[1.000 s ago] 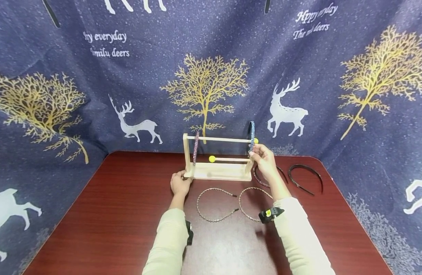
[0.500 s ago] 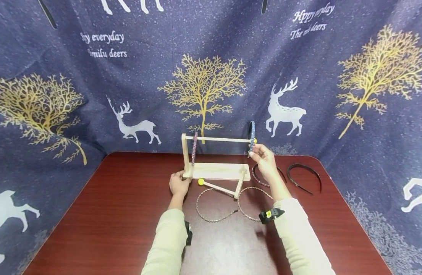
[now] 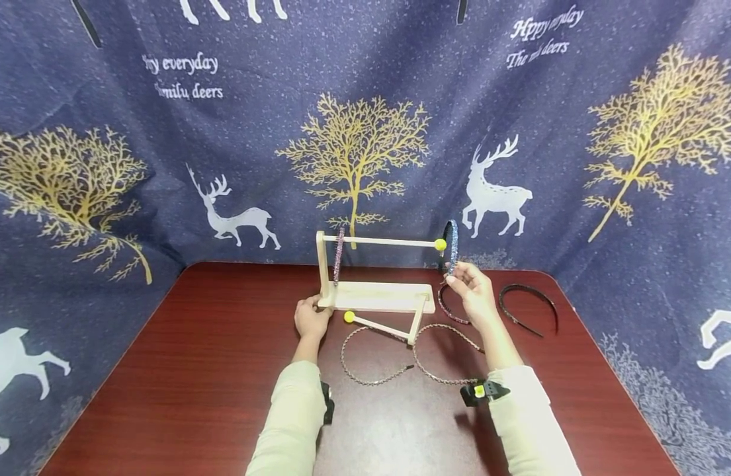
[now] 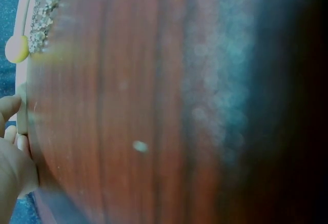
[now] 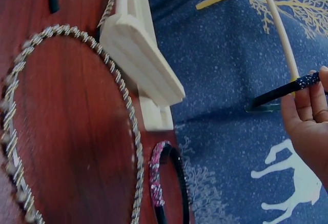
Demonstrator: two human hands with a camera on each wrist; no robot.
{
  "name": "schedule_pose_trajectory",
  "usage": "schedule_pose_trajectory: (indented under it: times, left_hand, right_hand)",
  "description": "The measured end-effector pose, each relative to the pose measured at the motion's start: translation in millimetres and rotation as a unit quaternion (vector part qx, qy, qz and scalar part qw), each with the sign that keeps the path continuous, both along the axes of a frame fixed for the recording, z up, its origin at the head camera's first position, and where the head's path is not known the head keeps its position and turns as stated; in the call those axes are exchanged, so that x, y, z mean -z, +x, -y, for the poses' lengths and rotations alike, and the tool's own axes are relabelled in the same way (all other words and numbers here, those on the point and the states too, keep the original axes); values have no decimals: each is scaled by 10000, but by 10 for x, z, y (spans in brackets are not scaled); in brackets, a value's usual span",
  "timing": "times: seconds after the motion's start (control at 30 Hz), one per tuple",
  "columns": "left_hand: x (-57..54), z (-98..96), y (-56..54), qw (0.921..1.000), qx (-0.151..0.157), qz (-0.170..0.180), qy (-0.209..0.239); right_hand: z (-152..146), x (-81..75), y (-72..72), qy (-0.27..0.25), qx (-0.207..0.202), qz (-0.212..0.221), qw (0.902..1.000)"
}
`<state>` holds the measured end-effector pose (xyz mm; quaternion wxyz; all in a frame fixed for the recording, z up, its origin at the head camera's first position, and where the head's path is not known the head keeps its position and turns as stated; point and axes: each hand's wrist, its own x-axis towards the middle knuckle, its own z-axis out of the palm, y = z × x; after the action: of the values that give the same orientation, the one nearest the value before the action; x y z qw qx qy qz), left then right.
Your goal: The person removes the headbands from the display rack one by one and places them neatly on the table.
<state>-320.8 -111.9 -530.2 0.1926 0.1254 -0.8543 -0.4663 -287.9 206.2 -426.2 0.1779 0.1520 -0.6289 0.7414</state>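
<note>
A wooden rack (image 3: 374,296) stands at the back of the red table (image 3: 192,370). Its top rod (image 3: 383,241) ends in a yellow ball (image 3: 440,244) and carries a pink glitter headband (image 3: 339,254). My left hand (image 3: 315,305) grips the base's left corner. The rack's right post with a lower rod (image 3: 383,325) lies loose on the table. My right hand (image 3: 454,277) pinches a blue glitter headband (image 3: 452,243), held upright just right of the yellow ball. In the right wrist view the blue headband (image 5: 302,83) sits between my fingertips (image 5: 310,98) beside the rod (image 5: 279,24).
Two braided silver headbands (image 3: 371,360) (image 3: 445,360) lie in front of the rack. A pink headband (image 3: 450,312) and a dark brown one (image 3: 528,305) lie to the right. A blue deer-print cloth (image 3: 365,132) hangs behind and around the table.
The rack's right post and lower rod dropped from the frame onto the table. My right hand moved the blue headband right and slightly down, past the yellow ball.
</note>
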Motion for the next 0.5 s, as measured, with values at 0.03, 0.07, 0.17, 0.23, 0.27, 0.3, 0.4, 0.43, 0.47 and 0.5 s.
schedule_pose_trajectory:
  times: [0.03,0.07,0.17,0.23,0.27,0.3,0.4,0.43,0.47,0.5]
  left_hand:
    - [-2,-3,2,10000,0,15,-4]
    - [-5,-5,4,10000,5,30,-7]
    - [-17,-7,0,10000,11,41,-7]
    - [-22,0,-5,10000,14,26,-24]
    - [-25,3,-8,10000,17,18,-26]
    - [-25,6,-11,10000,11,11,-33]
    - [-21,14,-12,10000,-8,10,-65]
    - [-20,16,-13,10000,-14,7,-73]
    - [-18,17,-13,10000,-16,2,-73]
    - [-16,19,-12,10000,-18,-6,-78]
  right_hand:
    - [-25,11,16,28,13,24,10000]
    - [-50,22,31,90,52,58,9999]
    - [-121,46,69,329,139,100,9993]
    - [-158,52,96,542,194,105,9983]
    - [-179,56,110,665,204,101,9975]
    - [-195,57,125,741,191,87,9970]
    - [-245,63,178,938,162,138,9954]
    - [-260,67,194,977,145,173,9950]
    - [-273,70,213,1014,123,210,9945]
    - [-282,72,232,1051,120,249,9941]
